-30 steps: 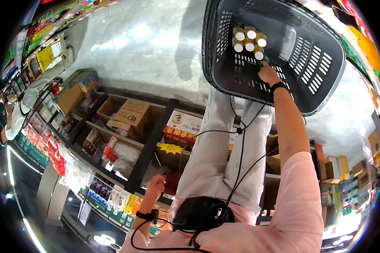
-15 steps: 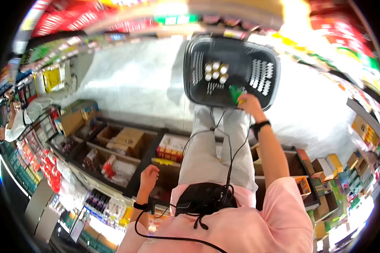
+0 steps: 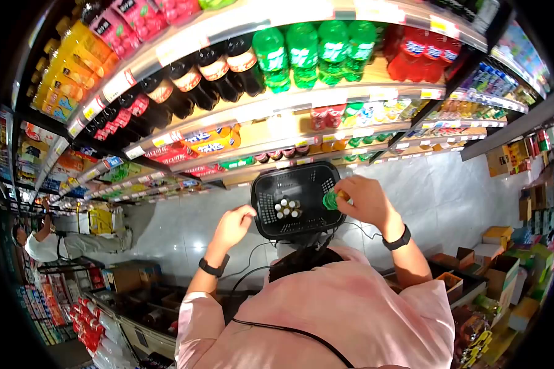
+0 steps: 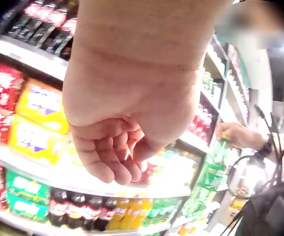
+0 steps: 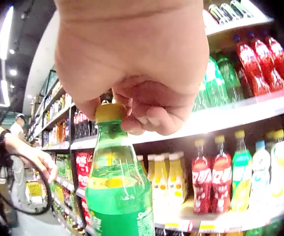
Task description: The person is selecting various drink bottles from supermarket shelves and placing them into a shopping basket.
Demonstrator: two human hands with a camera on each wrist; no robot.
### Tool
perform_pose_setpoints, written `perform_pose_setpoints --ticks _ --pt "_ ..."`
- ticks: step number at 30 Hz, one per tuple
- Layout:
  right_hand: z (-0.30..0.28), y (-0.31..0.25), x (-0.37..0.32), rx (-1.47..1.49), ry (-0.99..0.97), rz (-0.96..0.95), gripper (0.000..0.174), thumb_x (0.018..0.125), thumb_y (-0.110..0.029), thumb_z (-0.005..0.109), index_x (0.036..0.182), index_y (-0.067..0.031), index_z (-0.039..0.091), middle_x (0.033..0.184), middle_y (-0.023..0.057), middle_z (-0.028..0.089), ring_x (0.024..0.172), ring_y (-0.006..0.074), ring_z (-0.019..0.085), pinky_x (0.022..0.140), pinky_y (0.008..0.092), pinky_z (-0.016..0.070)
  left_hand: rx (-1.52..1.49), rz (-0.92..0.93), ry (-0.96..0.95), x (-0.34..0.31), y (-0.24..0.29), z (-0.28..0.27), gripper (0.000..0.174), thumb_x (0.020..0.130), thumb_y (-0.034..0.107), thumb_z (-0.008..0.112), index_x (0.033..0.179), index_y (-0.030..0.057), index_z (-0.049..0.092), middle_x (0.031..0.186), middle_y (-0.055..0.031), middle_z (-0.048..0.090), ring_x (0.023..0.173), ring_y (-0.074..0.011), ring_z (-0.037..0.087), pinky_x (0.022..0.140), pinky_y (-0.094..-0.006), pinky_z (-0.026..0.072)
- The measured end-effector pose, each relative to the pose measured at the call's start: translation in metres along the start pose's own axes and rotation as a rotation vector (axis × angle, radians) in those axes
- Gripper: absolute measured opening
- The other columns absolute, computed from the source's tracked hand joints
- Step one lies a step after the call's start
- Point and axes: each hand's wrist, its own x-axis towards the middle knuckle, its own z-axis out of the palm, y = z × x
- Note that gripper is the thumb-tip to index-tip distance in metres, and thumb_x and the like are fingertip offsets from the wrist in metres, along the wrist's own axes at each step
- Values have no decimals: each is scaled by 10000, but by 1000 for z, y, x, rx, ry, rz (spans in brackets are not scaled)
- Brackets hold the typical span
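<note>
Right of the slotted basket (image 3: 292, 178), our right hand (image 3: 366, 200) pinches a translucent green bottle (image 3: 330, 200) by its neck. Left of it, our empty left hand (image 3: 232, 227) curls loosely.

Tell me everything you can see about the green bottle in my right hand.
The green bottle looks like see-through, green-tinted plastic, with a yellow cap on and a darker green label bearing pale lettering. It tapers up to a narrow neck. The right hand's fingers grip it around the cap and neck; it hangs cap-up, by the right side of the black basket. How full it is, I can't tell.
</note>
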Motion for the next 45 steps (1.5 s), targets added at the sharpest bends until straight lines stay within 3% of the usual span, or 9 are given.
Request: perform_pose_setpoints --ticks 7,9,12,23,24,27,32,41,45 --pt "-113 -39 20 -50 330 -238 152 849 -162 707 922 -34 666 744 123 624 647 303 617 587 394 487 -56 581 -208 76 238 -9 387 889 30 660 1270 21 596 1180 -164 658 1050 -316 653 839 -413 534" --pt "-151 -58 25 57 241 -40 173 879 -209 703 876 -43 656 701 139 609 636 323 624 578 398 490 -107 788 -103 80 308 -9 531 834 46 762 1329 12 572 1148 -154 654 1063 -250 639 835 -391 533" --pt "-183 -58 35 158 374 -15 198 891 -241 717 879 -50 664 641 100 558 568 161 536 540 332 435 -214 761 -197 102 348 8 604 780 76 837 1322 15 577 1103 -124 661 998 -196 642 821 -345 535" --pt "-147 41 4 413 698 62 333 990 -157 665 1289 -19 616 954 -27 589 844 56 530 741 215 449 -925 498 -190 168 359 47 208 973 104 701 1127 4 603 1039 -33 680 872 -68 630 742 -236 522" --pt "-134 47 -12 590 605 124 453 907 -86 721 1332 -12 582 1112 116 716 991 168 672 877 319 530 -901 433 -186 173 353 47 189 982 126 693 1113 17 614 1012 -31 691 843 -61 642 715 -226 531" --pt "-118 21 -27 385 574 271 646 832 -146 810 1405 -38 532 1257 172 662 1169 312 642 1005 405 495 -992 298 -180 182 357 49 168 989 148 689 1094 31 628 945 -17 701 762 -57 647 639 -209 519" --pt "-107 30 -19 216 671 228 714 798 -145 817 1436 -48 512 1312 196 625 1219 339 608 1031 421 476 -1012 288 -171 196 365 58 159 986 176 702 1027 37 638 883 -14 704 710 -50 644 581 -201 516" --pt "-141 48 -7 178 791 294 669 767 -156 823 1364 15 574 1259 236 650 1149 382 634 995 427 491 -929 300 -291 248 400 73 337 959 119 710 1222 -5 540 1039 -69 701 896 -152 698 756 -281 582" --pt "-161 71 13 302 813 289 675 793 -169 804 1373 45 535 1146 214 705 1047 290 703 892 362 536 -510 451 -71 252 426 70 795 840 110 812 1486 -68 385 1010 -80 715 849 -132 679 690 -271 537"
